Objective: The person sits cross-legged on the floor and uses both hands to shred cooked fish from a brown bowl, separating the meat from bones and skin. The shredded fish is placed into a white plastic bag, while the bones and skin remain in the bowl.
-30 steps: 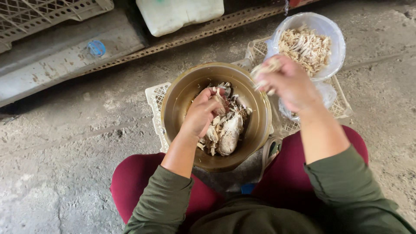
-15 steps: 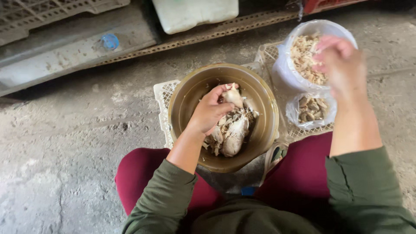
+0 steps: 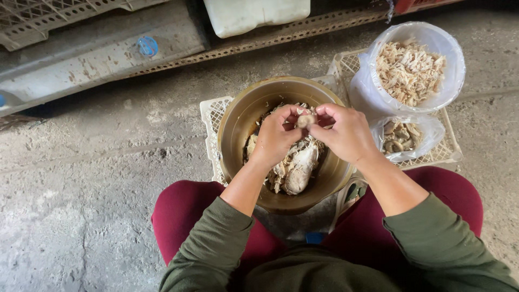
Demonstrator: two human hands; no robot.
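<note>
A brass-coloured metal bowl (image 3: 238, 121) sits on a pale plastic crate between my knees and holds cooked chicken pieces (image 3: 296, 167). Over the bowl, my left hand (image 3: 278, 135) and my right hand (image 3: 346, 132) meet, both pinching one small piece of chicken (image 3: 306, 120) between their fingertips. To the right, a large bag-lined bowl (image 3: 448, 59) is full of shredded meat (image 3: 410, 71). Below it, a smaller clear bag (image 3: 432, 132) holds bones and scraps.
The pale lattice crate (image 3: 210, 116) stands on a rough concrete floor (image 3: 97, 173). At the back lie a grey metal beam (image 3: 97, 51), a white plastic container (image 3: 254, 13) and another crate (image 3: 48, 16) at top left.
My right hand has come back from the bag-lined bowl of shredded meat to the metal bowl. Both hands now hold one small chicken piece together.
</note>
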